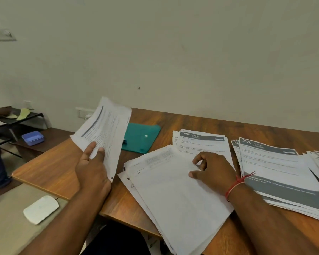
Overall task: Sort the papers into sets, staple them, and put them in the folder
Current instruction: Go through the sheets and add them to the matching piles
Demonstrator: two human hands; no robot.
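head view: papers spread over wood desk (59,168).
L hand (92,168): thumb + fingers clamped on printed sheet (107,126), held off the desk, tilted, txt blurred.
R hand (212,170): on face-down stack (173,199), fingers curled; can't tell if pinching a page.
labels: rear pile (206,144) "1492 KITCHEN"; right pile (271,162) "870 KITCHEN".
folder (144,142): teal, flat on the desk behind the sheet, white snap btn.

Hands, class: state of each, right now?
Left hand: holds a raised printed sheet.
Right hand: fingers curled on the middle stack; grip cannot be told.
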